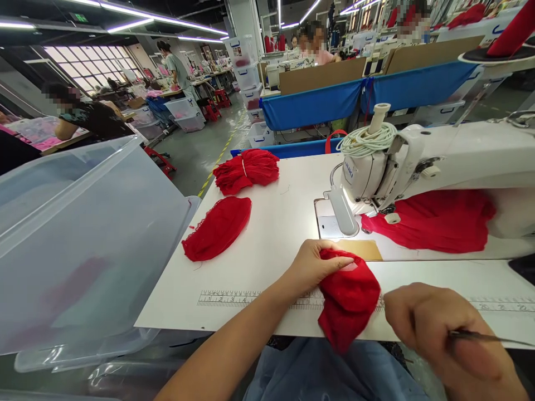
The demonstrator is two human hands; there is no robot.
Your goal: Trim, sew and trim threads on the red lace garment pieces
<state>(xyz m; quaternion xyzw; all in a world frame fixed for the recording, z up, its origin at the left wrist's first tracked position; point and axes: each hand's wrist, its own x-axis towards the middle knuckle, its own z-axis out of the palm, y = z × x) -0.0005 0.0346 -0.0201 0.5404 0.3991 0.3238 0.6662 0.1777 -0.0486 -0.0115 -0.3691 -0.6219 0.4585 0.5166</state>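
Observation:
My left hand (pixel 320 264) pinches the top edge of a red fabric piece (pixel 351 301), which hangs over the table's front edge toward my lap. To its right, my right hand (pixel 447 328) is curled around a slim, dark metal tool (pixel 480 336) that points off to the right; blur and the fingers hide its exact kind. Beyond both hands stands a white sewing machine (pixel 451 161). More red fabric (pixel 443 220) lies under its arm, reaching toward the needle area. A flat red piece with a scalloped edge (pixel 219 228) rests on the table's left part.
A tied bundle of red pieces (pixel 246 170) sits at the table's far left corner. Large translucent plastic bins (pixel 92 239) stand against the left side. A printed ruler (pixel 234 299) runs along the white tabletop (pixel 284 223). Other people work at tables farther back.

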